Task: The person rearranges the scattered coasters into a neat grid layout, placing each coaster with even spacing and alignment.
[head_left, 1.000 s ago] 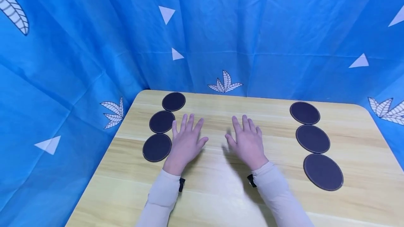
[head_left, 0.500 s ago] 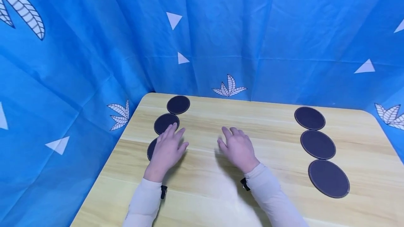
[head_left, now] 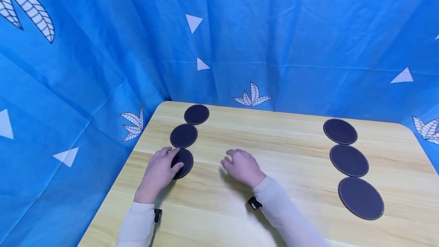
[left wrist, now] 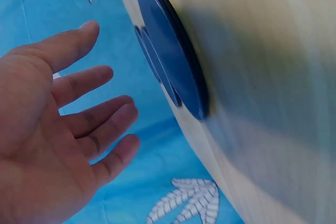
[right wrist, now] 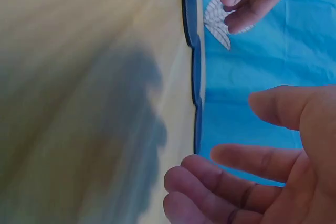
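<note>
My left hand [head_left: 158,172] hovers over the nearest dark round coaster [head_left: 184,163] of the left row, covering part of it. In the left wrist view the fingers [left wrist: 84,85] are spread and loosely bent, apart from that coaster [left wrist: 170,51], whose rim looks thick. Beyond it in the row lie a middle coaster [head_left: 183,135] and a far one [head_left: 196,114]. Above the wooden table's middle is my right hand [head_left: 243,167]. The right wrist view shows its fingers [right wrist: 226,187] loosely curled, with nothing between them and the thumb [right wrist: 278,107].
A matching row on the right has a far coaster [head_left: 340,131], a middle one [head_left: 349,160] and a near one [head_left: 361,198]. Blue patterned cloth [head_left: 240,41] hangs behind and to the left of the pale wooden table [head_left: 274,136].
Both hands have moved left and nearer to the body. The left hand has come over the near left coaster, and the right hand's fingers have become more bent. The head view has shifted slightly.
</note>
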